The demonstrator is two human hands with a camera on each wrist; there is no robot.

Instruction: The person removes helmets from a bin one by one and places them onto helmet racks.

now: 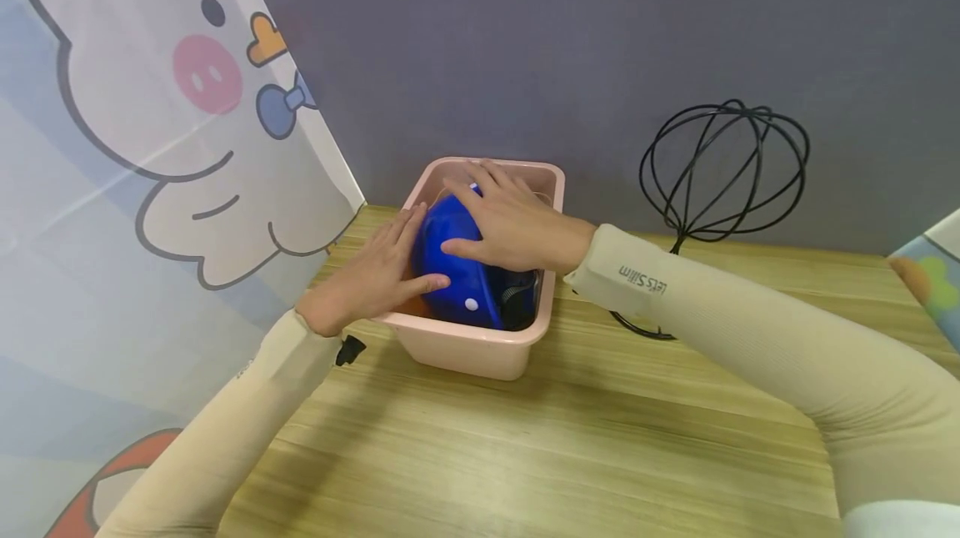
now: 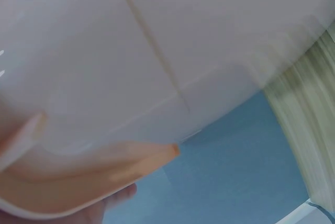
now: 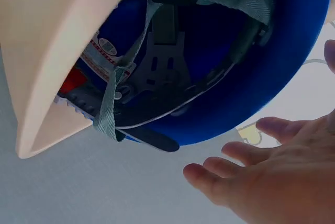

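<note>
My left hand (image 1: 378,267) lies flat, fingers straight, against the left side of a glossy blue plastic hard hat (image 1: 453,271) that sits tilted inside a pale pink rectangular plastic tub (image 1: 480,350). My right hand (image 1: 510,221) rests open on top of the hat, fingers spread. The tub stands on the light wooden surface (image 1: 562,455), near a black wire ball stand (image 1: 723,167).
</note>
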